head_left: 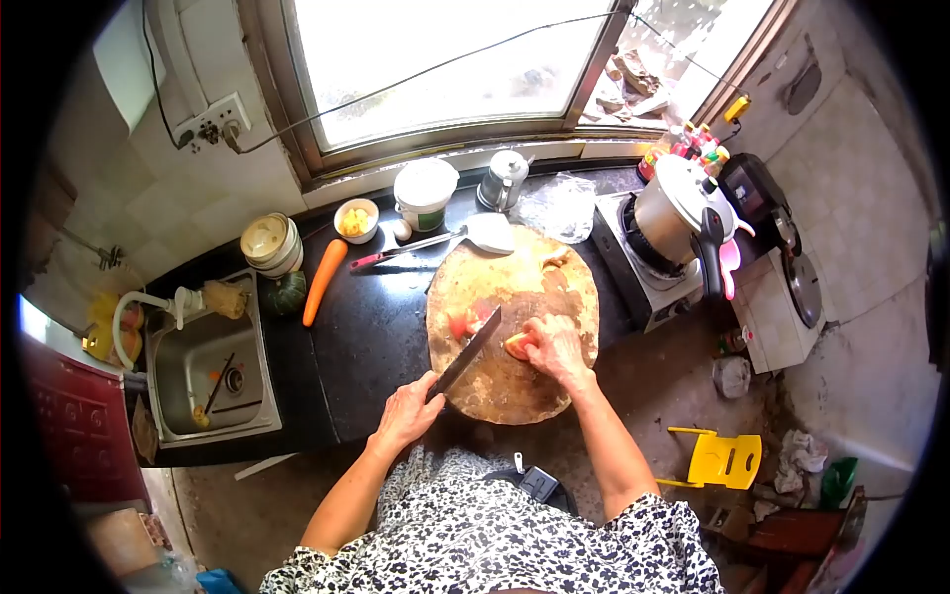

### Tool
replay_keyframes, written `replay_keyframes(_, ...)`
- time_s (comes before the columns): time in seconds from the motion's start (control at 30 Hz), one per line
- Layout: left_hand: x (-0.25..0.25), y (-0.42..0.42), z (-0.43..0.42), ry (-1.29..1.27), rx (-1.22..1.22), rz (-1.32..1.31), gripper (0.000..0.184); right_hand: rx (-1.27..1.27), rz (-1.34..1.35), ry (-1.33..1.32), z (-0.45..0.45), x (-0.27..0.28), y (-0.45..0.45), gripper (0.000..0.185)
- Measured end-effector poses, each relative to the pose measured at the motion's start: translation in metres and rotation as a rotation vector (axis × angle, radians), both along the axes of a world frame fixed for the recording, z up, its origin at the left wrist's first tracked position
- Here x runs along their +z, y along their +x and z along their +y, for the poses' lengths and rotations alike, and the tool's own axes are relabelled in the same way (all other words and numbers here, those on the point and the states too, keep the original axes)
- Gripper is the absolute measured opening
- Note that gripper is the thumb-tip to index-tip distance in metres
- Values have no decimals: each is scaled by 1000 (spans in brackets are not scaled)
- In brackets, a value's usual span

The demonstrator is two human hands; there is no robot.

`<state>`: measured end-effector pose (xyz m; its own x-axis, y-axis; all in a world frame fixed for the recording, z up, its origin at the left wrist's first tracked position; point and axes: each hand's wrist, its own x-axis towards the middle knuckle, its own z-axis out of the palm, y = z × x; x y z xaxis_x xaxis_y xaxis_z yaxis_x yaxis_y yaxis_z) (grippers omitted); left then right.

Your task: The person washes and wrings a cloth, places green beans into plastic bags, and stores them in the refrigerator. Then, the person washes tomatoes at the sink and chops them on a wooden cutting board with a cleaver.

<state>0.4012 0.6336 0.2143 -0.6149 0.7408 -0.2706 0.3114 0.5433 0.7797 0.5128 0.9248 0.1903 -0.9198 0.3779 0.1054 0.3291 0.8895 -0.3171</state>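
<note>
A knife (469, 349) slants up and to the right over the round wooden cutting board (505, 391). Its handle is in my left hand (407, 411), whose fingers are wrapped round it at the board's lower left edge. On the right half of the board, my right hand (554, 346) has its fingers closed on a red tomato piece (519, 345). More cut tomato (461, 323) lies left of the blade's tip. A pale brown piece of food (554, 259) rests near the board's upper right edge.
Behind the board are a white-bladed spatula (489, 234), a metal pitcher (504, 180) and a white tub (426, 194). A carrot (325, 282) and a bowl (356, 220) lie left, beyond them a sink (212, 368). A pressure cooker (676, 213) stands on the stove (645, 287) at right.
</note>
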Motion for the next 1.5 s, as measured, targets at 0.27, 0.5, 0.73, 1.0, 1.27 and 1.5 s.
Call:
replay_keyframes(0.27,20,27,3,79,60,-31,30,336,226,-113,-48,18,23,22)
replay_keyframes(0.5,18,37,-3,72,-103,225,22,54,163,-305,-64,-8,47,42)
replay_keyframes(0.73,38,29,-7,-79,-290,374,21,125,243,-275,-71,-20,42,36)
replay_keyframes(1.0,-20,29,30,-14,-277,475,15,136,288,-314,-66,-12,41,31)
replay_keyframes(1.27,36,35,19,-46,-307,397,15,137,379,-297,-68,-29,47,25)
replay_keyframes(1.5,-23,39,32,-58,-278,465,15,185,364,-306,-63,-23,48,23)
